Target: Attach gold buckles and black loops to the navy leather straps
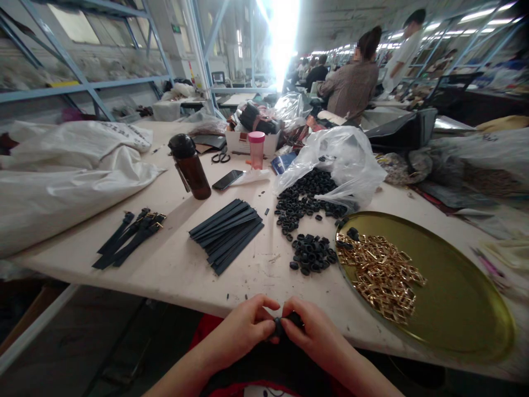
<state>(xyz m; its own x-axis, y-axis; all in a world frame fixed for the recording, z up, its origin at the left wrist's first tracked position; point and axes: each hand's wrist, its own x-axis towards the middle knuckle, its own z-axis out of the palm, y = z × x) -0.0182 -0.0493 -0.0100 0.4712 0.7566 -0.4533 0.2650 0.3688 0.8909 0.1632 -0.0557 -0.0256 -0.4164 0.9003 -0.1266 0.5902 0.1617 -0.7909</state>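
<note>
Left hand (239, 331) and right hand (316, 333), fingers pinched narrow on one small black loop (285, 325); near brass tray (467, 314), gold buckles (380, 278) heaped inside, black loops (309, 253) beside.

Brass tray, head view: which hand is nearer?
Right. The right hand is nearer, just left of the round brass tray and not touching it. The left hand is farther left, on the right hand's other side, with both pinching a black loop.

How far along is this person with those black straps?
Early, it seems. Done: a few straps with gold buckles. In hand: the left hand and right hand work a small black loop. Left: a stack of bare black strips, many black loops, and gold buckles on a brass tray.
</note>
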